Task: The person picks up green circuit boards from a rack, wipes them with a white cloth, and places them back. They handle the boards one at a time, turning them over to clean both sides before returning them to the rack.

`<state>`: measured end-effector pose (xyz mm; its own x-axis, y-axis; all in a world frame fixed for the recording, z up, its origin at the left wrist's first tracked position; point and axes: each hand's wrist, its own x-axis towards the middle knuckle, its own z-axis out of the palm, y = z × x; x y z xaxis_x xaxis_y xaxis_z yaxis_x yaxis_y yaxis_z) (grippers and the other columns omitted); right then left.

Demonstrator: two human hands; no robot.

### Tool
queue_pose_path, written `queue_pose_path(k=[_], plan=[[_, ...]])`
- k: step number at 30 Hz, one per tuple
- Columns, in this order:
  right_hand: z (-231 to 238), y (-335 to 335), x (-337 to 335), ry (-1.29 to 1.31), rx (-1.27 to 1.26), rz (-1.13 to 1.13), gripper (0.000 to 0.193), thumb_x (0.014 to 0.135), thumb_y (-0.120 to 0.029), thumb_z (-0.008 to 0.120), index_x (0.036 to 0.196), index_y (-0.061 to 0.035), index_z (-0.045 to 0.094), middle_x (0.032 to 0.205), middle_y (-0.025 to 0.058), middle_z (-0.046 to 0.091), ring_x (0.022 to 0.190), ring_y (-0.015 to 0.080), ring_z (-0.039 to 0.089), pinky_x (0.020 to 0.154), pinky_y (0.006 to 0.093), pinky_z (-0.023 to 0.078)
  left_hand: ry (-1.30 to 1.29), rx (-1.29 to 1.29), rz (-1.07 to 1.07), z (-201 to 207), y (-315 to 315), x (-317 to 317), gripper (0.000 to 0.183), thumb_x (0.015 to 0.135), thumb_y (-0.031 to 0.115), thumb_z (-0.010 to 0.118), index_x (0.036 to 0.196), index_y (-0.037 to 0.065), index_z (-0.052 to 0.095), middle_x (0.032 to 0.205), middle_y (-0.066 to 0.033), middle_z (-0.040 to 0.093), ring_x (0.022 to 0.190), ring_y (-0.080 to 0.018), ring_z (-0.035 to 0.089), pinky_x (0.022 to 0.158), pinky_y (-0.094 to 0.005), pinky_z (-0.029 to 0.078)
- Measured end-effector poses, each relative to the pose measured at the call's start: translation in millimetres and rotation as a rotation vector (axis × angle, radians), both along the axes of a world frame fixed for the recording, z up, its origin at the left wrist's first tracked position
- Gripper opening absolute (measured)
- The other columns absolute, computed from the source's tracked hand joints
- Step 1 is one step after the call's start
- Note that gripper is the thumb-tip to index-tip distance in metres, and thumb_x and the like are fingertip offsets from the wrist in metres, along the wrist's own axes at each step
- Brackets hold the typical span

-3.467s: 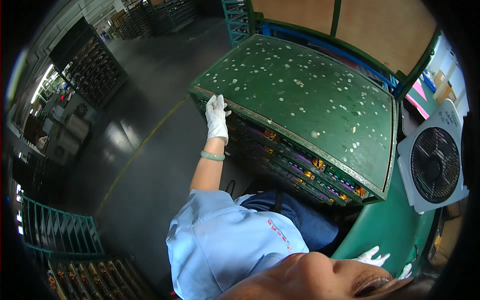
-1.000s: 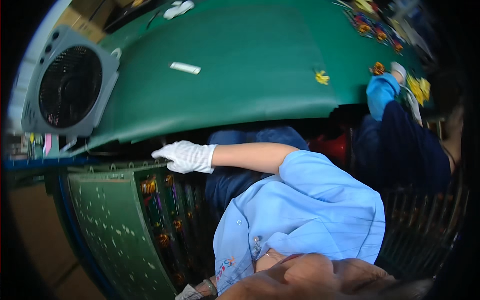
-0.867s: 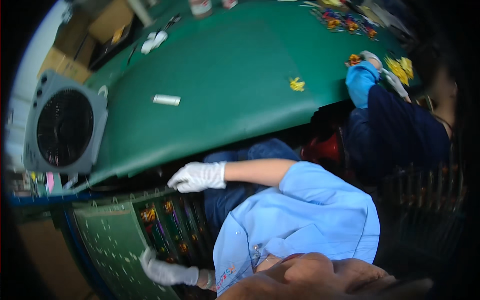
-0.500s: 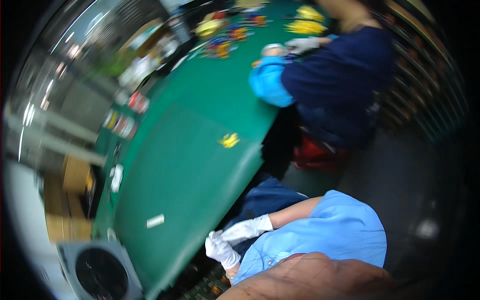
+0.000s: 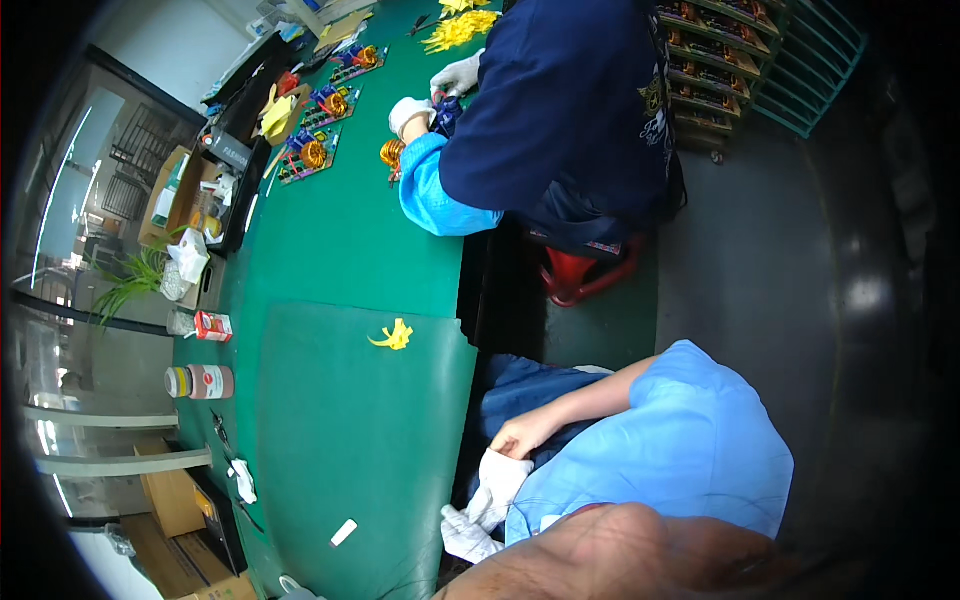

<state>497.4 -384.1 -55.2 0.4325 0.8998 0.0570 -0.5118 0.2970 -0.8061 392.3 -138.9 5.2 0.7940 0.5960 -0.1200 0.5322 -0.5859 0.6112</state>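
My right hand [image 5: 528,432] is bare, its fingers curled at the cuff of a white knit glove [image 5: 501,484]. My left hand [image 5: 472,537], in a white glove of its own, is closed on the finger end of that loose glove. Both hands are by the front edge of a green-topped workbench [image 5: 350,450], over my lap. On the bench mat, beyond my hands, are a small pile of yellow strips [image 5: 392,335] and a small white piece [image 5: 344,532].
A co-worker in dark blue [image 5: 570,110] handles a circuit board with coils farther along the bench. More boards [image 5: 310,155] and yellow strips [image 5: 460,32] lie there. Jars [image 5: 210,381], a red carton [image 5: 212,326] and pliers [image 5: 219,428] line the far side. A board rack [image 5: 710,70] stands right.
The view has turned, and the blur is gone. My right hand has come out of the white glove, which now hangs between both hands.
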Motion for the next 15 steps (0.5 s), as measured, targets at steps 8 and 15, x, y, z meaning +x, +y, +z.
queue_pose_path(k=[8,15], plan=[[9.8,25.5,-4.3,-0.803,-0.202,-0.359,0.028,0.081,-0.021,0.073,0.101,-0.0033,0.067,0.086,0.0177,0.071,0.080,0.0349,0.070,0.069,0.0449,0.053,-0.104,-0.818,-0.375,11.9,-44.8,-10.0,0.032,0.098,0.011,0.061,0.126,-0.005,0.061,0.126,-0.0174,0.063,0.110,-0.0231,0.063,0.097,-0.0358,0.051],[44.2,10.8,-1.6,-1.055,-0.555,-0.188,0.027,0.080,-0.031,0.077,0.087,-0.0070,0.068,0.081,0.0161,0.070,0.079,0.0382,0.068,0.066,0.0498,0.051,-0.131,-1.011,-0.505,-6.2,-41.6,-25.5,0.041,0.105,0.010,0.044,0.141,-0.009,0.047,0.137,-0.0206,0.057,0.123,-0.0267,0.058,0.109,-0.0389,0.044]])
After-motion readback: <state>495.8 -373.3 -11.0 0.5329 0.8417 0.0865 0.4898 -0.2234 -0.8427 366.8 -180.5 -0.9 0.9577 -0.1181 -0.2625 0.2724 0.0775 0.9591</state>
